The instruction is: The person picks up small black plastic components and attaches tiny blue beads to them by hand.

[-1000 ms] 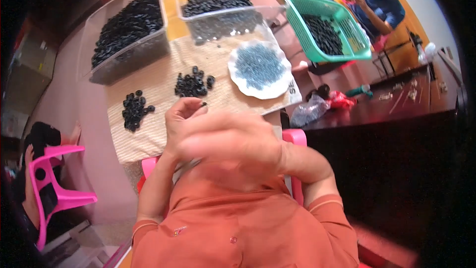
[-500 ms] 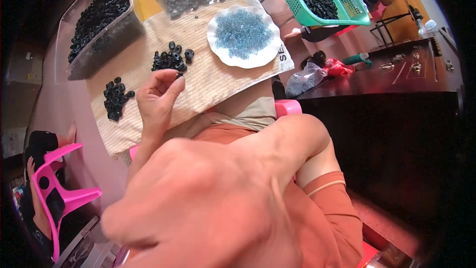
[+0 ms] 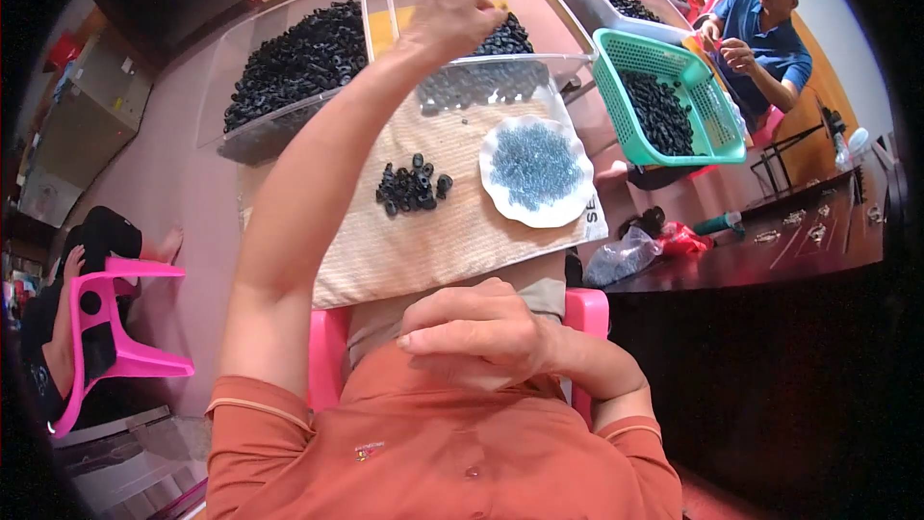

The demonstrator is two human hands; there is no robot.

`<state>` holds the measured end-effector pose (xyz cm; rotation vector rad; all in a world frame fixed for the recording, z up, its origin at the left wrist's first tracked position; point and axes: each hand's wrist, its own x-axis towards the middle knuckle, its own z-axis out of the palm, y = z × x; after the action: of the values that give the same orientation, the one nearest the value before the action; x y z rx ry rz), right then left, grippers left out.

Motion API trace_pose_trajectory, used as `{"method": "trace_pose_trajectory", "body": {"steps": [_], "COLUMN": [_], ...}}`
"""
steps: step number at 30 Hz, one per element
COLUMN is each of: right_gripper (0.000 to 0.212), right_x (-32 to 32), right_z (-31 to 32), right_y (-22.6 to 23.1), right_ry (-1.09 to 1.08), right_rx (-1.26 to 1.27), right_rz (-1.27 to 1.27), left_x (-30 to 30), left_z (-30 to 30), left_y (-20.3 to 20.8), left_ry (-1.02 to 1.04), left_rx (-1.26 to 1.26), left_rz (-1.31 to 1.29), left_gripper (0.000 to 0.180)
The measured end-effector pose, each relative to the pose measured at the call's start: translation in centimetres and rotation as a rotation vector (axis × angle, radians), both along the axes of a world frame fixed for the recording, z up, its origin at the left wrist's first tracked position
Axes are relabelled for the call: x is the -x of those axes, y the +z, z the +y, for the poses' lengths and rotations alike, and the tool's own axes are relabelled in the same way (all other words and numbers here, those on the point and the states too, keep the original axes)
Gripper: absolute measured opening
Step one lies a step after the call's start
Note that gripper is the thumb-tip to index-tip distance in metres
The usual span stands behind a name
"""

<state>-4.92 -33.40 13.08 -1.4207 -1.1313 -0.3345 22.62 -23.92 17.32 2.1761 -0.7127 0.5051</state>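
Observation:
My left hand [image 3: 454, 15] is stretched out over the middle clear plastic bin [image 3: 553, 60], above its heap of small black parts [image 3: 507, 37]. Its fingers look apart from the thumb, and I see nothing between them. Close to my chest, my right hand [image 3: 474, 332] is curled, thumb pressed toward the fingers; whatever it holds, if anything, is hidden. On the beige cloth [image 3: 414, 246] lies a small pile of black ring-like parts [image 3: 409, 188]. To the right of it stands a white scalloped plate [image 3: 539, 220] full of tiny blue-grey clear beads [image 3: 534, 166].
Another clear bin [image 3: 279, 120] of black parts stands at the far left. A green basket [image 3: 717, 140] holds more, beside a seated person [image 3: 770, 48]. At right is a dark table [image 3: 770, 255] with plastic bags [image 3: 621, 258]. A pink stool [image 3: 130, 351] stands at left.
My left hand has moved from the black pile on the cloth to over the middle bin. My right hand has dropped from close before the view to my chest. The view has shifted.

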Motion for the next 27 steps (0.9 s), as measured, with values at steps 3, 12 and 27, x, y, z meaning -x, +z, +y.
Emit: {"method": "trace_pose_trajectory", "body": {"steps": [3,12,27], "right_gripper": [0.032,0.029,0.019], "right_x": [-0.4,-0.1,0.8], "right_z": [-0.9,-4.5,-4.4], "right_y": [-1.1,-6.0,-8.5], "right_ry": [-0.057,-0.139,-0.194], "right_rx": [0.018,0.05,0.134], "right_rz": [0.037,0.301,0.387], "left_x": [0.2,9.2,15.9], "left_z": [-0.7,7.7,9.0], "left_y": [-1.4,-6.9,-13.8], "left_ry": [-0.003,0.034,-0.096], "left_rx": [-0.027,0.065,-0.554], "left_rz": [0.093,-0.069,-0.158], "left_gripper": [0.035,0.012,0.024]}}
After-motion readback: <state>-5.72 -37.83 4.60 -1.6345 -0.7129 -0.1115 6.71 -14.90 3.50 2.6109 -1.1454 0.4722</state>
